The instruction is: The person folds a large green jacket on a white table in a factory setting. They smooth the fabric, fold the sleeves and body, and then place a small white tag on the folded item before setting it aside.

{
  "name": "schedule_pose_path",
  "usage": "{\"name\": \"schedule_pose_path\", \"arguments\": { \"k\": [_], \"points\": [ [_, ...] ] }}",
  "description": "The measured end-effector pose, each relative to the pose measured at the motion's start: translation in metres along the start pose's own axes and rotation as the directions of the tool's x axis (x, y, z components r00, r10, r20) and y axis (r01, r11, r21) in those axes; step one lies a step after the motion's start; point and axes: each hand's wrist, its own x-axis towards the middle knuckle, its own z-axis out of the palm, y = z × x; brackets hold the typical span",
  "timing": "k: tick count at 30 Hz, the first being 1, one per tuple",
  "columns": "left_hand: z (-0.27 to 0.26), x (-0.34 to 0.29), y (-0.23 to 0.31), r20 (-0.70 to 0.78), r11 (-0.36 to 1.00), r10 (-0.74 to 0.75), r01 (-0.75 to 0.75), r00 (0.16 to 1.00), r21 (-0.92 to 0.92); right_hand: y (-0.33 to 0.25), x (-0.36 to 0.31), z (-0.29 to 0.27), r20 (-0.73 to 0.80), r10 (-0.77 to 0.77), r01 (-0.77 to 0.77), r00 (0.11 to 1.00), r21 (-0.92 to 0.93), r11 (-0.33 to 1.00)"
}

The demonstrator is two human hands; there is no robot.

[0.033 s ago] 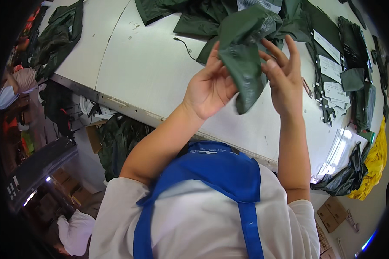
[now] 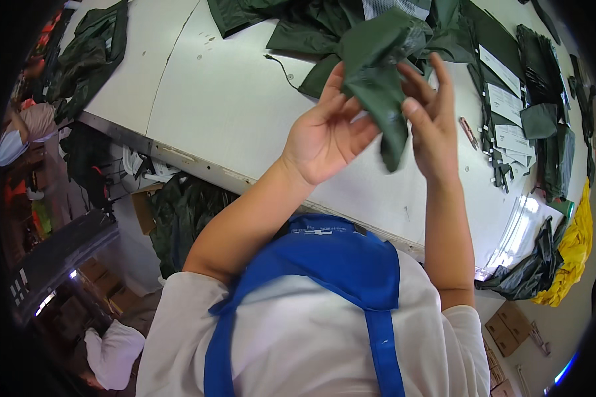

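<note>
A glossy dark green piece of a garment is raised over the white table, its narrow lower end hanging between my hands. My left hand grips its left edge, with the fingers curled and partly covered by the cloth. At the right edge, my right hand has its bent fingers partly behind the cloth and its thumb close to the edge. One of that hand's fingers points up, away from the cloth. Behind lies the rest of the green garment pile, with a thin dark cord reaching out from it.
Paper sheets lie on dark green pieces at the right, near a reddish pen. Another dark garment drapes over the far left of the table. Yellow cloth hangs at right. Other people are at the left.
The hanging lower end of the green cloth has swung to the right and folded narrower. Both hands have shifted slightly, with the right thumb a little lower.
</note>
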Motion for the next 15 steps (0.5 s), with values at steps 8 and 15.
{"name": "schedule_pose_path", "arguments": {
  "k": [8,15],
  "points": [
    [0.006,-0.036,-0.01,-0.06,0.733,0.485,-0.369,0.872,0.572,0.007,-0.016,-0.008,-0.253,0.035,-0.049,0.967,-0.049,0.998],
    [-0.017,-0.019,-0.037,-0.026,0.477,0.279,-0.115,0.96,0.871,-0.014,-0.02,-0.004,-0.287,-0.041,0.007,0.957,-0.119,0.993]
  ]
}}
